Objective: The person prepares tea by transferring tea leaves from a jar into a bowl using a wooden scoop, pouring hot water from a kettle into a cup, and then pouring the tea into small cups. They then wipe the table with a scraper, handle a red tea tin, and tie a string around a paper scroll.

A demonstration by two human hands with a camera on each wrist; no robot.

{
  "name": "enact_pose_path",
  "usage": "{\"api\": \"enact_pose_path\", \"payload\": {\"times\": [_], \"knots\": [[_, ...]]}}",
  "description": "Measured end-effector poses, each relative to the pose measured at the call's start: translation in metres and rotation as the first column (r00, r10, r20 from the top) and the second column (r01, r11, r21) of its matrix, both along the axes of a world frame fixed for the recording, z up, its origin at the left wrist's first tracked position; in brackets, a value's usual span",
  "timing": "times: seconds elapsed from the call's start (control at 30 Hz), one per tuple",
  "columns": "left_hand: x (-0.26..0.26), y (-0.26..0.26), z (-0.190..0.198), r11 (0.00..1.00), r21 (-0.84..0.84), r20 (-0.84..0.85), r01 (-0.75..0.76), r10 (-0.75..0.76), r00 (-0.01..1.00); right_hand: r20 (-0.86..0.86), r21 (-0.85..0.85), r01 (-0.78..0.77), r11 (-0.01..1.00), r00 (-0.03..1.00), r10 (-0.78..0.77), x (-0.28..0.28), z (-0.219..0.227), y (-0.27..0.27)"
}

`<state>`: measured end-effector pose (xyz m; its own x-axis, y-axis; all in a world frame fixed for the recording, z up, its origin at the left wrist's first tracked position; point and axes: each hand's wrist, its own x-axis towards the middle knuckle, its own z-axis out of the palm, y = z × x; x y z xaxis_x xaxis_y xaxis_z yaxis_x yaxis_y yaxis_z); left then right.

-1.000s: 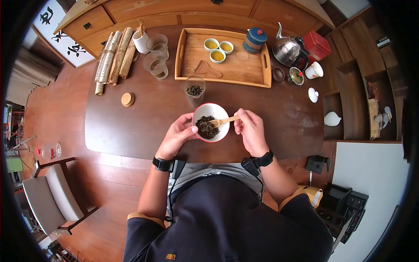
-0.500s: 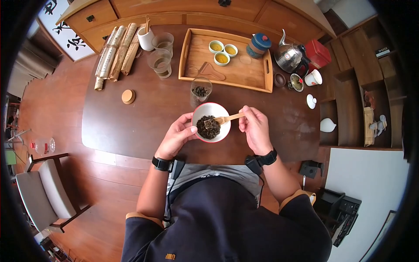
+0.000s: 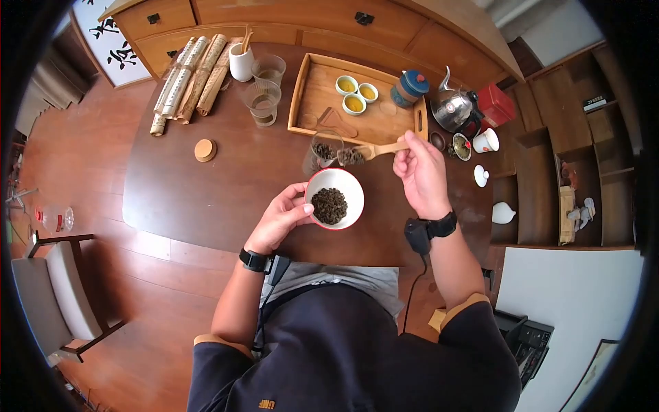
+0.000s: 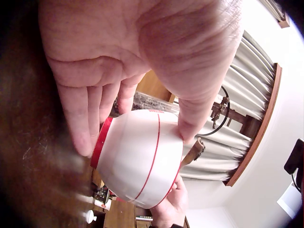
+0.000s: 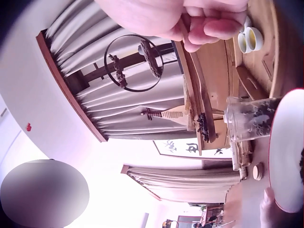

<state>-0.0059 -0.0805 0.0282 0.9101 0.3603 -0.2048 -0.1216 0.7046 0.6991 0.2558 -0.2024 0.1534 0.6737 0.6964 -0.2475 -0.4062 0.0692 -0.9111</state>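
Note:
A white bowl (image 3: 353, 187) with a red rim and dark dry tea leaves (image 3: 329, 206) inside is held up by my left hand (image 3: 277, 218). In the left wrist view the thumb presses the bowl's (image 4: 135, 156) rim and the fingers reach toward its red foot. My right hand (image 3: 422, 177) pinches the handle of a wooden tea scoop (image 3: 386, 149), raised beyond the bowl. Leaves lie on the scoop's tip, close by the mouth of a clear glass (image 3: 314, 163), which stands behind the bowl with some leaves inside. The right wrist view shows the scoop (image 5: 204, 92) above the glass (image 5: 240, 124).
Behind the glass is a wooden tray (image 3: 384, 128) with three filled teacups (image 3: 354, 104) and a blue jar (image 3: 410, 89). A kettle (image 3: 453, 110) and white lid (image 3: 481, 176) are at right. Two glasses (image 3: 262, 103), paper rolls (image 3: 195, 79) and a round wooden lid (image 3: 205, 150) lie left.
My right hand has lifted the scoop with leaves out of the bowl and moved it forward and right, to the glass's mouth. My left hand keeps the bowl nearly in place.

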Motion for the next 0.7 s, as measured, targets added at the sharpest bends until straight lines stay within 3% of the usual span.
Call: {"api": "enact_pose_path", "payload": {"times": [0.17, 0.3, 0.47, 0.6, 0.7], "knots": [[-0.002, -0.001, 0.001, 1.0, 0.023, 0.013, -0.007, 0.006, 1.0, 0.188, -0.013, -0.015, 1.0, 0.982, 0.017, 0.009, 0.008, 0.034], [-0.004, -0.002, 0.001, 1.0, 0.018, 0.028, -0.019, 0.018, 0.999, 0.428, -0.069, -0.028, 0.997, 0.902, 0.055, 0.005, 0.007, 0.042], [-0.004, 0.0, 0.001, 1.0, 0.018, 0.027, 0.004, -0.005, 1.0, 0.792, -0.089, -0.018, 0.996, 0.605, 0.082, -0.022, 0.014, 0.04], [-0.003, -0.001, -0.002, 1.0, 0.016, 0.028, -0.001, 0.001, 1.0, 0.985, -0.073, -0.153, 0.985, 0.141, 0.095, -0.034, 0.032, 0.035], [-0.002, -0.001, 0.0, 1.0, 0.01, 0.027, -0.005, 0.005, 1.0, 0.991, -0.079, -0.187, 0.979, 0.093, 0.098, -0.035, 0.032, 0.036]]}}
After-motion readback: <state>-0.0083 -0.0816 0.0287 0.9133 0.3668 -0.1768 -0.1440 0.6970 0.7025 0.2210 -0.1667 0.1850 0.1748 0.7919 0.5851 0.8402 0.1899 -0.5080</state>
